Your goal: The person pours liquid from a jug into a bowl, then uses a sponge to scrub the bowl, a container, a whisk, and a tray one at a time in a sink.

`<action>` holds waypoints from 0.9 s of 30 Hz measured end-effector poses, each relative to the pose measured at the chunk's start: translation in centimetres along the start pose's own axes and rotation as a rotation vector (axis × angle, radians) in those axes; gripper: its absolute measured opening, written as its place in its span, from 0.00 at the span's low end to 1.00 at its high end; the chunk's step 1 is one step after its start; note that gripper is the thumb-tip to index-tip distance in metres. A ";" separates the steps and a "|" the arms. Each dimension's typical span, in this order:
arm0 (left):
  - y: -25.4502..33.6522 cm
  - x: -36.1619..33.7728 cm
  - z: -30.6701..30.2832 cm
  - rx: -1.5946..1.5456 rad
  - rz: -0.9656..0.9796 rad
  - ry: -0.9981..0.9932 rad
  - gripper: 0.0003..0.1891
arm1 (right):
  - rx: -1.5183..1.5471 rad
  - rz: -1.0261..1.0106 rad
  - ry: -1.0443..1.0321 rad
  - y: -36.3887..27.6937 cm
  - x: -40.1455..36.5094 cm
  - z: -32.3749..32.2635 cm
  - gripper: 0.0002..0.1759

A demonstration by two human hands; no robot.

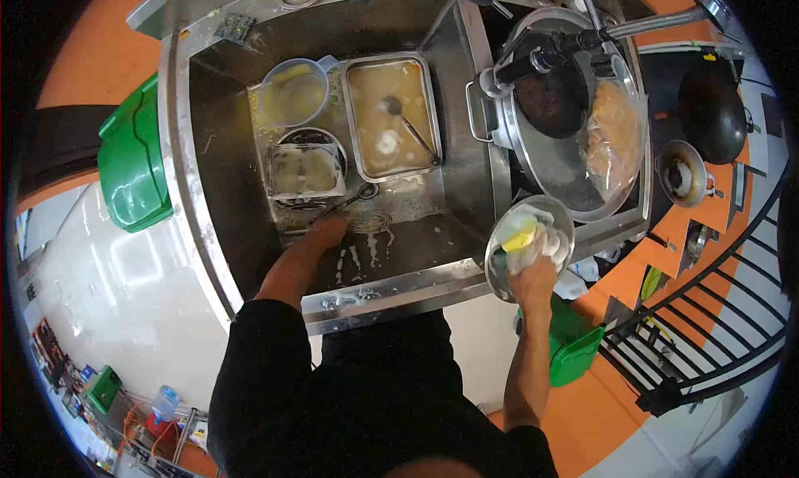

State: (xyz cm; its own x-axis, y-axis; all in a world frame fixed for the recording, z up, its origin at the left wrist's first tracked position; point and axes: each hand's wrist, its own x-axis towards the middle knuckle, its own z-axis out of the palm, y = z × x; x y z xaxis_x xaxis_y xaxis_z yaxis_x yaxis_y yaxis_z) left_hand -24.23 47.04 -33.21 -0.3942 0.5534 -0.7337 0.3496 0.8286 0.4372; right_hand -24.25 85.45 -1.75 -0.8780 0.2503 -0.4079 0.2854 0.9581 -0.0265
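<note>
My left hand (331, 228) is low in the steel sink, beside a dark-handled utensil (366, 192) and a wire whisk (371, 222); its fingers are too small and blurred to make out. Over the right front corner of the sink, my right hand (535, 266) is closed on a foamy yellow sponge (519, 238), inside a round metal bowl (497, 277). A rectangular tray (349, 137) of cloudy water with a ladle (407, 127) stands in the sink. Left of it are a clear jug (293, 94) and a rectangular container (305, 172) over a round pot.
A large pot (566, 174) with a plastic bag of orange food (614, 141) stands right of the sink, under a black faucet (533, 66). Farther right are a wok (712, 116), a small pan (682, 174) and a black railing (707, 312). A green bin (137, 162) stands left.
</note>
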 end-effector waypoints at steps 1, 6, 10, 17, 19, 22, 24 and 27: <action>0.2 0.4 -0.4 -0.057 -0.001 -0.157 0.25 | -0.018 0.054 -0.061 -0.6 -0.4 -0.5 0.39; 1.3 -0.9 -1.1 -0.137 0.285 0.140 0.31 | 0.089 -0.059 0.189 -0.2 -1.2 -0.6 0.39; 9.1 -10.4 -13.7 -0.498 0.115 0.241 0.32 | 0.787 -0.074 0.436 -4.5 -2.9 -4.6 0.32; 15.9 -14.1 -17.4 -0.373 0.493 1.145 0.21 | 0.604 -0.728 0.696 -19.9 -2.5 -4.4 0.35; 17.3 -13.6 -16.2 -0.987 0.474 1.076 0.15 | 0.636 -0.666 0.684 -21.4 -0.1 -3.2 0.34; 20.7 -20.1 -20.3 -0.974 -0.003 0.859 0.14 | 0.785 -0.447 0.544 -22.6 3.4 -5.9 0.34; 19.8 -18.9 -19.3 -0.940 0.109 1.057 0.14 | 0.754 -0.392 0.391 -23.9 1.0 -7.4 0.35; 18.8 -19.0 -18.8 -0.905 0.302 1.418 0.14 | 0.952 -0.623 0.539 -24.9 -3.3 -4.2 0.38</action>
State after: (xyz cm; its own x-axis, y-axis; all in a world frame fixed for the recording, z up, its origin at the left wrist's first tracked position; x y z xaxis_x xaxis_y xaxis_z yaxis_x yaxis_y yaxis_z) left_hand -26.13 53.71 -1.28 -0.9740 -0.0909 0.2075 0.1874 0.1915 0.9634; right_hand -30.09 61.37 4.10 -0.9440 0.0327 0.3284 -0.2670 0.5095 -0.8180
